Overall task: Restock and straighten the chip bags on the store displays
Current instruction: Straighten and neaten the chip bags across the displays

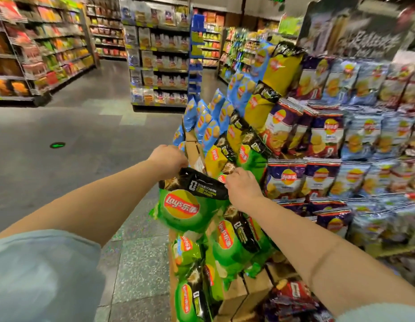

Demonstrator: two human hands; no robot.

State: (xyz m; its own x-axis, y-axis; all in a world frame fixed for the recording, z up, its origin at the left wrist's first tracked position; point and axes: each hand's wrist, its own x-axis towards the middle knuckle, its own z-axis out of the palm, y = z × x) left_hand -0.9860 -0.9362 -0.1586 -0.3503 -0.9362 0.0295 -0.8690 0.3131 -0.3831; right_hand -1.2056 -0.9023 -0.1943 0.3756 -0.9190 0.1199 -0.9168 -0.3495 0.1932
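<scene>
Head view. Both hands on one green chip bag: left hand curled over the left corner of its black top band, right hand pinching the right corner, fingers closed tight on the seal. Bag held upright by that top edge, front facing the camera, hanging at the near corner of the chip display.

Directly below the grip: more green bags lying at mixed angles, some tilted, on brown cardboard boxes. Just behind the grip: a yellow bag and another cardboard box edge. Beyond and above the grip: light-blue bags leaning in a loose row, then taller yellow bags with black tops. Right of the grip: purple bags standing in tidy rows, then pale blue bags farther right, stacked in tiers. Low and right of the grip, near the right forearm: a dark red bag, apparently lying flat, though blurred.

Left of the grip: grey floor, and well beyond it aisle shelves full of packaged goods. Pale blue sleeves at the bottom edge.
</scene>
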